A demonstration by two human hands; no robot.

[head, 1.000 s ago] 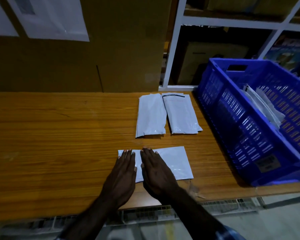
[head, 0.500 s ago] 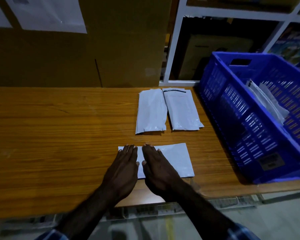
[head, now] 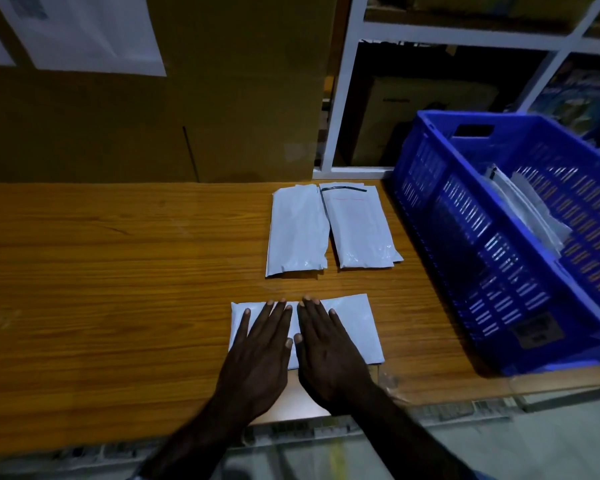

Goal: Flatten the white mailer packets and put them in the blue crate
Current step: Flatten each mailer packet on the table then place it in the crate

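Both hands have slid further onto the near white mailer packet (head: 354,327), left hand (head: 257,362) and right hand (head: 329,358) spread flat atop it on the tabletop (head: 118,289), left of the blue crate (head: 492,271).

no text can be read; the blue crate's label (head: 537,330) is too dark and blurred

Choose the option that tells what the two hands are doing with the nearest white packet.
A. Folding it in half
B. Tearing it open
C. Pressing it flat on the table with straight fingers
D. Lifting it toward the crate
C: the left hand and right hand lie side by side, fingers straight, on the nearest white packet, which rests on the wooden table.
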